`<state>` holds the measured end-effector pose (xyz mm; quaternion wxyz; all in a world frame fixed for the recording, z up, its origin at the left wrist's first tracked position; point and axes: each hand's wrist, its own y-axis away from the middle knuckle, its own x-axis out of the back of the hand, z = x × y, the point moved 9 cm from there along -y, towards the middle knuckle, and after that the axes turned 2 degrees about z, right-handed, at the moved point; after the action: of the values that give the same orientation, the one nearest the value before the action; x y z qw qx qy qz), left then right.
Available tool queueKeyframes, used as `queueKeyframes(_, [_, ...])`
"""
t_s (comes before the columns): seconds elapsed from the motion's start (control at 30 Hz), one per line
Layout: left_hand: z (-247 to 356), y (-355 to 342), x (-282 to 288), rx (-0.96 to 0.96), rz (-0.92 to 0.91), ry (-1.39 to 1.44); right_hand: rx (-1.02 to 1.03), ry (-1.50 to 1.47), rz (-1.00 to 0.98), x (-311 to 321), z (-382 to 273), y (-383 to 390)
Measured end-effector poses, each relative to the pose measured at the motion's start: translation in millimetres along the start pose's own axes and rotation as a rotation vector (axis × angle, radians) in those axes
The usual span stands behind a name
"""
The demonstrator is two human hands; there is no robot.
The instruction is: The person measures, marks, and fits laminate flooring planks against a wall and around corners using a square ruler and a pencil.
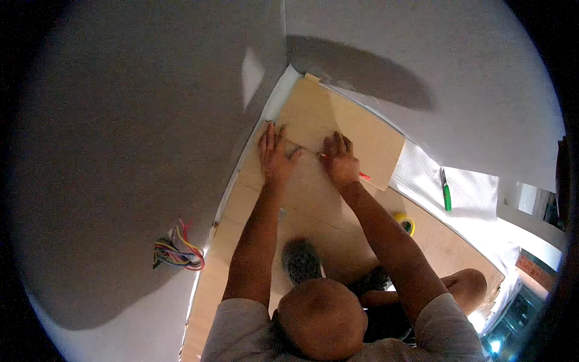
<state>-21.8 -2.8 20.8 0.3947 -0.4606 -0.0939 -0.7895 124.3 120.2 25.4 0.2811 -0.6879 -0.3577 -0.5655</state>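
My left hand rests with fingers spread on the seam between a thin wooden panel and the larger wooden board below it. Just right of it, my right hand is curled on a slim red tool, its tip near that seam; exactly what kind of tool is unclear. The panel sits in the corner between two grey walls, with part of the seam hidden by my fingers.
Bundled coloured wires protrude from the left wall. A green-handled tool lies on white ribbed sheeting at right, above a yellow tape roll. My shoe and bare knees are on the board's lower part.
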Motion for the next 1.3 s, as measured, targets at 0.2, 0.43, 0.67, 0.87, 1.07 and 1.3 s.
queueKeyframes(0.2, [-13, 103, 41, -0.057, -0.087, -0.014, 0.017, 0.067, -0.077, 5, 3, -15])
queueKeyframes(0.43, [-52, 292, 123, 0.211, -0.161, -0.233, 0.108, 0.062, -0.046, -3, 3, -2])
queueKeyframes(0.67, [-84, 316, 115, 0.217, -0.217, -0.204, 0.107, 0.123, -0.111, -19, 6, 9])
queueKeyframes(0.87, [-72, 274, 133, 0.169, -0.019, -0.041, 0.1, 0.176, -0.11, -15, 6, 11])
queueKeyframes(1.07, [-74, 199, 105, 0.382, 0.001, 0.061, 0.085, 0.197, -0.118, -21, 9, 17])
queueKeyframes(1.3, [-64, 97, 65, 0.312, 0.087, 0.155, 0.021, 0.182, -0.069, -2, 13, 22])
